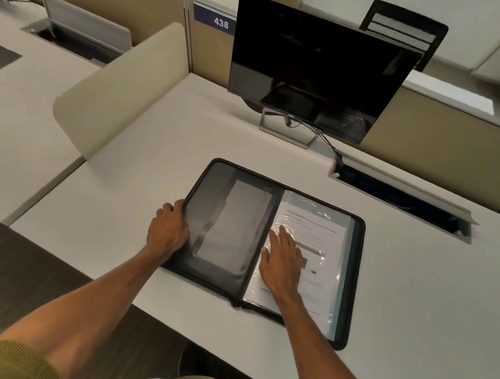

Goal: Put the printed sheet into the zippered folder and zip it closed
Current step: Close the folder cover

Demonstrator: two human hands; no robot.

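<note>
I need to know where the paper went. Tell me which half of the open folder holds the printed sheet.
The right half of the zippered folder: the printed sheet lies there under clear plastic, beneath the right hand. The left half, gripped by the left hand, shows only dark pockets.

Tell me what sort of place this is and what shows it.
Most likely an open-plan office. A monitor stands on a white desk, fabric partitions divide the workstations, and one carries a seat number plate, 438. A mesh office chair sits beyond.
</note>
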